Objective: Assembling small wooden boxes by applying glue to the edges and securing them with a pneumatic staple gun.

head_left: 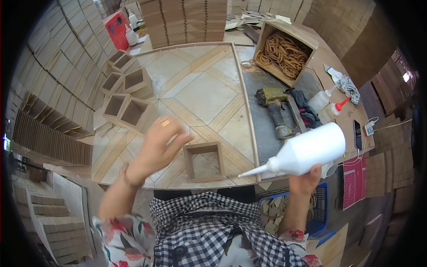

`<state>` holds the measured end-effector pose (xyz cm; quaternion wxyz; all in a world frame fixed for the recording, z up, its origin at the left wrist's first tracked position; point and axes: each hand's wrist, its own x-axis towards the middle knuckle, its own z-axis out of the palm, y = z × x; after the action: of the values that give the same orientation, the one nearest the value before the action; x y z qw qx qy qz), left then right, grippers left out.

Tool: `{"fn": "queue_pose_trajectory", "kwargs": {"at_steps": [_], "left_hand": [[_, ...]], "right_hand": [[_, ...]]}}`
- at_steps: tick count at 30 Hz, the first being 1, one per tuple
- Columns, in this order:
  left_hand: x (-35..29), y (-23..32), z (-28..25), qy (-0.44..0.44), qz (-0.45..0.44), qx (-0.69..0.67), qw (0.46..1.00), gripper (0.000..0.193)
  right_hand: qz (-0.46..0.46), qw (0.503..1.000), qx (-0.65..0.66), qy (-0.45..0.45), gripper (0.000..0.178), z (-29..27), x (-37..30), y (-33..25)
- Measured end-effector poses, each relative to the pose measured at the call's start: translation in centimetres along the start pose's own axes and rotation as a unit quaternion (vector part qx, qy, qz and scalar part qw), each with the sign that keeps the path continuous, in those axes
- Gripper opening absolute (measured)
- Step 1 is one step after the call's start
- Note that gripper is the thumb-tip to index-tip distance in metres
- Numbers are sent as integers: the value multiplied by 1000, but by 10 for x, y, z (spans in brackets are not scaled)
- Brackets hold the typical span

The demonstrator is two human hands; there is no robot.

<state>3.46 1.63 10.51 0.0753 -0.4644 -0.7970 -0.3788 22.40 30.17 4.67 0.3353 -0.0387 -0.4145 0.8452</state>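
Note:
My right hand (307, 180) grips a large white squeeze bottle (313, 149) from below. The bottle lies tilted, its long thin nozzle pointing left and slightly down, the tip over the table's near edge. Left of that nozzle, an open square wooden frame (190, 165) rests on the patterned board (195, 107); the board shows through it. My left hand (161, 140), with a ring on one finger, hovers at the frame's upper left, apart from it. Its fingers bend inward but are smeared by motion, and nothing shows in them.
Several joined wooden boxes (133, 113) stand along the board's left side. To the right lie a nail gun (276, 111), smaller glue bottles (329, 112), a phone (357, 133) and a crate (289, 80) of rubber bands. A blue basket (321, 209) sits below the table's right edge. Stacked panels (183, 22) rise behind.

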Motion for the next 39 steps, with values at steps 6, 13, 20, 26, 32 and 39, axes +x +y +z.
{"fn": "queue_pose_trajectory", "kwargs": {"at_steps": [6,13,20,26,32,39], "left_hand": [[-104,-20,25,-31,-161,-180,970,108],[-106,-26,59,-62,-166,-216,960,128],[-106,-31,63,-63,-153,-229,959,133],[-106,-30,62,-59,-156,-228,959,129],[-106,-29,62,-56,-167,-251,952,119],[-106,-30,64,-51,-199,-311,928,117]], "right_hand": [[33,996,-79,-18,88,16,10,27],[50,986,-155,-22,91,21,23,32],[58,977,-206,-13,95,19,23,30],[60,970,-236,2,88,23,27,30],[46,978,-200,-37,80,28,43,40],[36,986,-157,-47,70,27,61,49]]}}
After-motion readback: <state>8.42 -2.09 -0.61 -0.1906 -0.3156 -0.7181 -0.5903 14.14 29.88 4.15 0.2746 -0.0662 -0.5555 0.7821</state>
